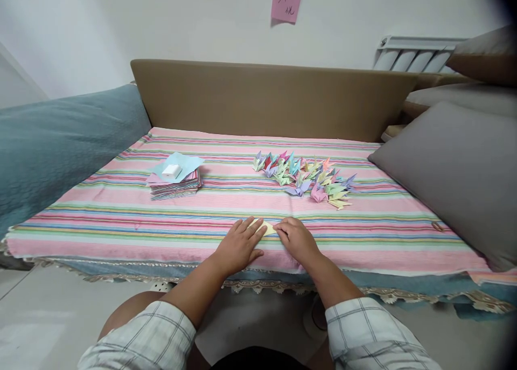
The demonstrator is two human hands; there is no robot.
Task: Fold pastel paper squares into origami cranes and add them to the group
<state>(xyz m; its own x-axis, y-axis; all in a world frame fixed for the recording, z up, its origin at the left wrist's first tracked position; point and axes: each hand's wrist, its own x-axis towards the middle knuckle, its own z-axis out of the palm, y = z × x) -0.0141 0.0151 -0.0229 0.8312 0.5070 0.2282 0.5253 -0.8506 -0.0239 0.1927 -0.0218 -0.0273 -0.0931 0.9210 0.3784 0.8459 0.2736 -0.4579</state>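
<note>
A small piece of pale yellow folded paper [269, 229] lies on the striped cloth near its front edge. My left hand [239, 246] presses flat over its left part, fingers spread, hiding much of it. At the paper's right tip, my right hand [298, 241] is closed, with thumb and forefinger pinching the point. Beyond the hands, to the right, sits a cluster of folded paper cranes [299, 177] in many pastel colours. A stack of square coloured paper [176, 188] stands to the left, topped by a light blue sheet [188, 165] and a small white block [172, 171].
The striped cloth [121, 219] covers a sofa seat with a brown backrest [266, 98]. A blue-covered armrest [76, 133] bounds the left side, and a grey cushion [456, 170] the right. A small brown item [437, 227] lies near the cushion. A pink note [286, 2] hangs on the wall.
</note>
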